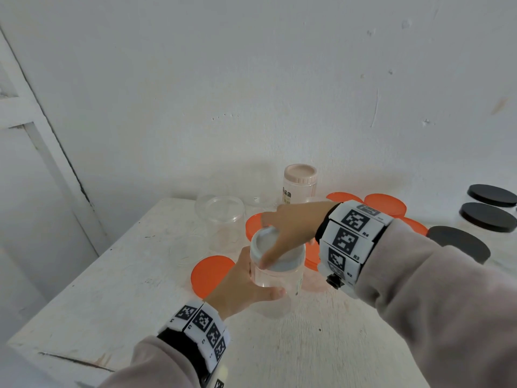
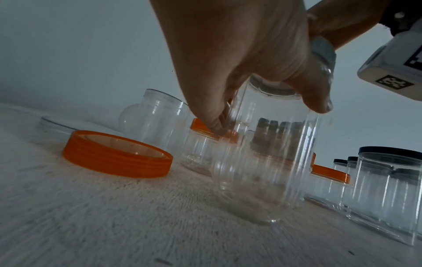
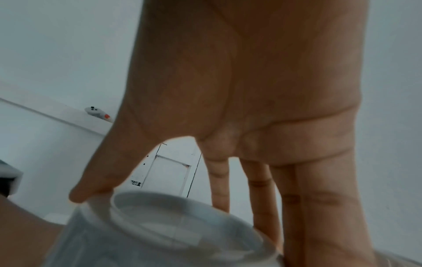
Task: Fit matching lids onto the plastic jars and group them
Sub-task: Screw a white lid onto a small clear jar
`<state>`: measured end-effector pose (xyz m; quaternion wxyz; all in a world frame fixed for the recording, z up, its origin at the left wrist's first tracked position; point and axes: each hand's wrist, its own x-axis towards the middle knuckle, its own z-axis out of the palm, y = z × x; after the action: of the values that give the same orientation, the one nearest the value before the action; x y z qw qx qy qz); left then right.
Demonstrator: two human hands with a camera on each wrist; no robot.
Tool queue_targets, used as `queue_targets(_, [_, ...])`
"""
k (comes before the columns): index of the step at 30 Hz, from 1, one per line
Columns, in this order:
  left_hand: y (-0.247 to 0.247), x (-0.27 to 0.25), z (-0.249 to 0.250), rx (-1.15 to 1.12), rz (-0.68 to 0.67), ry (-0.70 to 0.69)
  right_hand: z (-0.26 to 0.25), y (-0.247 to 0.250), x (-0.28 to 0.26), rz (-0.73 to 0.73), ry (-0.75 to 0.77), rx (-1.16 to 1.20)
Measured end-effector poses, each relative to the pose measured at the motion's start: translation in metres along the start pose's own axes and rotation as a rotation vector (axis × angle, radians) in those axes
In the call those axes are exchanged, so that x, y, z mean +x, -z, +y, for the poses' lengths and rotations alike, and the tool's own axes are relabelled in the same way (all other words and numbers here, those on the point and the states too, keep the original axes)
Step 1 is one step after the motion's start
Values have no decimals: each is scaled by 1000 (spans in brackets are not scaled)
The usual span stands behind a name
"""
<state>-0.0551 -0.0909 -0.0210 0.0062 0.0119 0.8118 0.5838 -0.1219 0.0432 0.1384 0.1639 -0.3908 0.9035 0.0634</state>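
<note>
A clear ribbed plastic jar (image 1: pixel 275 278) stands on the white table, with my left hand (image 1: pixel 237 287) wrapped round its body. In the left wrist view the thumb and fingers of the left hand (image 2: pixel 239 54) clasp the upper part of the jar (image 2: pixel 262 162). A white lid (image 1: pixel 263 242) sits on the jar's mouth. My right hand (image 1: pixel 291 228) comes down on it from above. The thumb and fingers of this right hand (image 3: pixel 251 90) pinch the rim of the lid (image 3: pixel 160 225).
A loose orange lid (image 1: pixel 211 273) lies just left of the jar. An open clear jar (image 1: pixel 221 217) stands behind it. A pink-lidded jar (image 1: pixel 300 177) is at the back wall. Orange-lidded jars (image 1: pixel 386 205) and black-lidded jars (image 1: pixel 488 217) stand to the right.
</note>
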Motion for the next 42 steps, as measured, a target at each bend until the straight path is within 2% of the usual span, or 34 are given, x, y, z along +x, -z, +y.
queue_targets(4, [0, 1, 0, -7, -8, -4, 1, 2, 2, -50, -12, -23])
queue_targets(7, [1, 1, 0, -10, -2, 6, 3, 5, 1, -143, 30, -3])
queue_targets(9, [1, 0, 0, -8, 0, 8, 5, 6, 2, -146, 61, 16])
queue_targets(14, [0, 0, 0, -16, -9, -6, 6, 1, 5, -54, 67, 22])
queue_targets(23, [-1, -1, 0, -1, 1, -34, 8, -7, -2, 3, 60, 48])
queue_targets(34, [0, -3, 0, 29, 36, -18, 8, -36, -1, 228, 91, 68])
queue_targets(42, [3, -4, 3, 68, 29, -26, 6, -57, 2, 354, 79, 201])
